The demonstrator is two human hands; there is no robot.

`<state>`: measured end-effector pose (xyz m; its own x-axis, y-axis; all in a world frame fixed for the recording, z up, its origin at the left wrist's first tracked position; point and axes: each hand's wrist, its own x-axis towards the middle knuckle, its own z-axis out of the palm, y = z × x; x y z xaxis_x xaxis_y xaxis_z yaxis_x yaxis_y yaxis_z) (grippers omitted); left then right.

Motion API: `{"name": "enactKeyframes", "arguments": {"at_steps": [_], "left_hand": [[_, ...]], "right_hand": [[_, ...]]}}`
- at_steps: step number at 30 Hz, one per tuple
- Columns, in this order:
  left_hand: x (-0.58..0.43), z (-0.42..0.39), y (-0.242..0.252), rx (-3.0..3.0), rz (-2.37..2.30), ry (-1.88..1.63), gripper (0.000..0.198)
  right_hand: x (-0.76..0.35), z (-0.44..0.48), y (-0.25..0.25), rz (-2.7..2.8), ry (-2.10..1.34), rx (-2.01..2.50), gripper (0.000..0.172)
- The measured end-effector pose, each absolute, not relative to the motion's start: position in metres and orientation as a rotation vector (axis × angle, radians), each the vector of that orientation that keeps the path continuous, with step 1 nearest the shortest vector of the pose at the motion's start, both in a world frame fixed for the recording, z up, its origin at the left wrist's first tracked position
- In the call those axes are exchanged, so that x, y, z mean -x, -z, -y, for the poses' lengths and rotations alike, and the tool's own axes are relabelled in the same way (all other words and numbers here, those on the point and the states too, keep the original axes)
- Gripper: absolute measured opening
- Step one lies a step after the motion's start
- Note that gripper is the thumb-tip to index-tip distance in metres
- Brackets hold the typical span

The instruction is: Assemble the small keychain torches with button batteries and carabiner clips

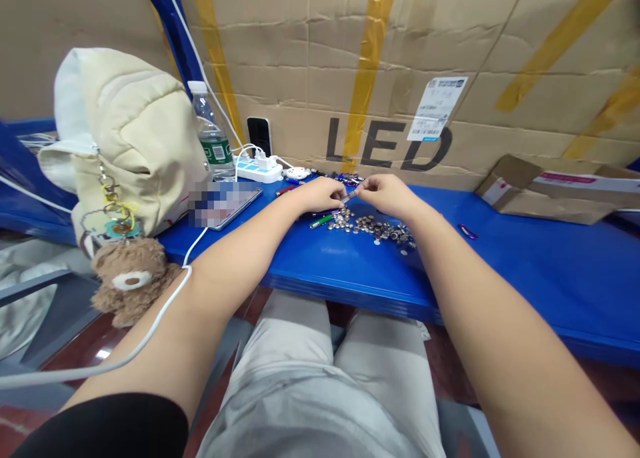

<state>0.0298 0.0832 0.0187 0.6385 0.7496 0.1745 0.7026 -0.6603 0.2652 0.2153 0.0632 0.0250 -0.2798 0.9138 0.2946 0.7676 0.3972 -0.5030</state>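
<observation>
My left hand (324,195) and my right hand (384,194) meet over the blue table, fingers pinched close together. Between their fingertips is a small slim silvery tube (349,197), gripped at both ends; its finer details are too small to make out. Just below the hands spreads a pile of small round metal button cells (367,225). A green tube-shaped piece (321,222) lies beside the pile, under my left hand. Behind the hands are several dark and coloured small pieces (350,178), partly covered by the fingers.
A cream backpack (145,125) with a bear charm (133,278) stands left, near a water bottle (215,141), a phone (230,205) and a power strip (257,169). A white cable (165,318) crosses my left arm. At right are a purple carabiner (467,231) and an open cardboard box (555,191).
</observation>
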Motion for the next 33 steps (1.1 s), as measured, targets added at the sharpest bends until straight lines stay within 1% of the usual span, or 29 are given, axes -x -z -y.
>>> {"name": "enactKeyframes", "arguments": {"at_steps": [5,11,18,22,26,33], "left_hand": [[-0.029,-0.087,-0.017,-2.66,-1.196,-0.383,0.025],[-0.029,-0.085,-0.018,-2.663,-1.203,-0.395,0.024],[-0.029,-0.091,-0.012,-2.654,-1.172,-0.425,0.027],[-0.028,-0.096,-0.008,-2.641,-1.167,-0.419,0.028],[-0.028,-0.096,-0.009,-2.671,-1.201,-0.416,0.028],[-0.027,-0.095,-0.009,-2.712,-1.202,-0.405,0.03]], "right_hand": [[-0.215,-0.065,-0.024,2.114,-0.33,1.443,0.023],[-0.215,-0.067,-0.022,2.113,-0.246,1.437,0.02],[-0.216,-0.068,-0.019,2.101,-0.17,1.399,0.02],[-0.215,-0.066,-0.019,2.106,-0.127,1.434,0.025],[-0.215,-0.064,-0.019,2.132,-0.145,1.369,0.029],[-0.217,-0.062,-0.019,2.169,-0.165,1.277,0.026]]}}
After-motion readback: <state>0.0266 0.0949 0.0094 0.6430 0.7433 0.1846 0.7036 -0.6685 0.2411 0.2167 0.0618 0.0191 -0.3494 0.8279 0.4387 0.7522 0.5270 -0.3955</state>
